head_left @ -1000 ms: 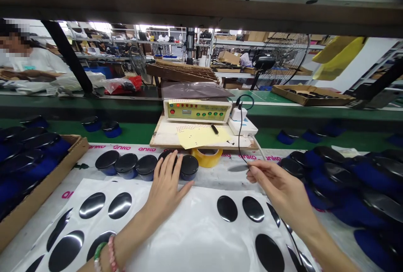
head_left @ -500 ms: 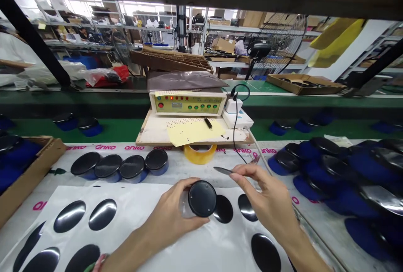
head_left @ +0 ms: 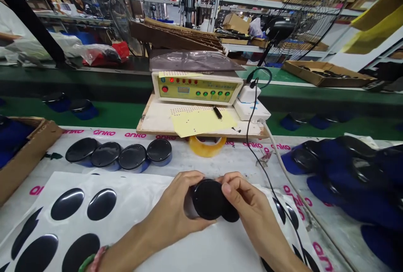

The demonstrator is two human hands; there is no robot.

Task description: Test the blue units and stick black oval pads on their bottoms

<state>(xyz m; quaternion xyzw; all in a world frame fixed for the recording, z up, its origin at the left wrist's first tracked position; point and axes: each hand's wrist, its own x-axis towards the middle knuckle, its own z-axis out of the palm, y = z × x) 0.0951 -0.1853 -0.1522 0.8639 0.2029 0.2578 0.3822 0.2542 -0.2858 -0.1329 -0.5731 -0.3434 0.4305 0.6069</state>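
Note:
My left hand (head_left: pixel 171 209) is wrapped round the side of a short round container with a black top, which is tilted so its top faces me. My right hand (head_left: pixel 252 205) pinches a thin black round sticker (head_left: pixel 209 198) by its right edge, and the sticker lies over the container's top. Whether it touches all the way across I cannot tell. Below both hands spreads a white sheet (head_left: pixel 135 205) bearing several glossy black round stickers (head_left: pixel 101 204). Partly behind the container shows another black sticker (head_left: pixel 232 214) on the sheet.
Several blue containers with black tops (head_left: pixel 134 157) stand in a row at left; more are piled at right (head_left: pixel 352 171). A yellow tape roll (head_left: pixel 206 148), control box (head_left: pixel 198 88) and black cable (head_left: pixel 252 137) lie ahead. A cardboard box (head_left: pixel 31 150) edges the left side.
My right hand has moved left and down, bringing the sticker from edge-on in the air to over the container's top. The left hand keeps its hold. The view has shifted slightly.

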